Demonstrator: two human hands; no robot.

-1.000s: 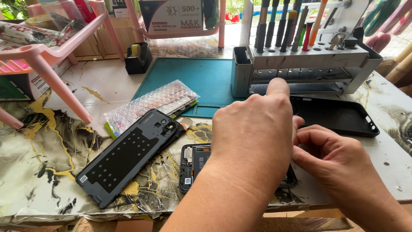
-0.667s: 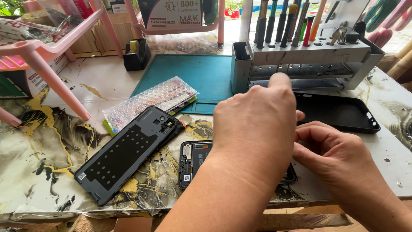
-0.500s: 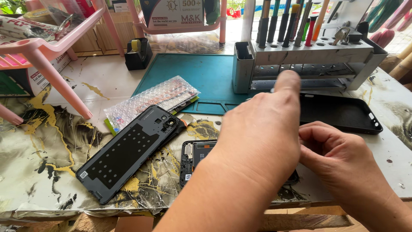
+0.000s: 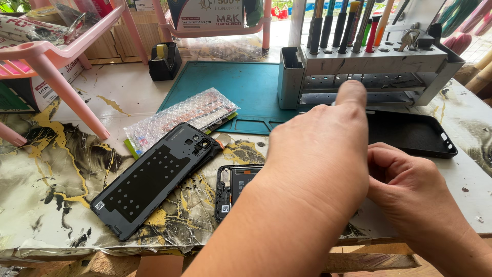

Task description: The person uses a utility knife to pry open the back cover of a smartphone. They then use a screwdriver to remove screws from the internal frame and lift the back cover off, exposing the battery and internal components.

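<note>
Opened phone [image 4: 237, 190], back removed, lies at the near table edge — light, rigid, fragile inside; best held by its side rails. Left hand [image 4: 320, 154] covers it, grip hidden; right hand [image 4: 410, 190] curled — contents unseen.

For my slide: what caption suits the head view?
Two hands over an opened phone, its back cover lying alongside.

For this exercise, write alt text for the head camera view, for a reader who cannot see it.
Two bare hands, left hand above right hand, work over an opened phone on a marbled table. A removed black back cover lies left, beside a bubble-wrapped pack; a grey tool rack stands behind.
</note>
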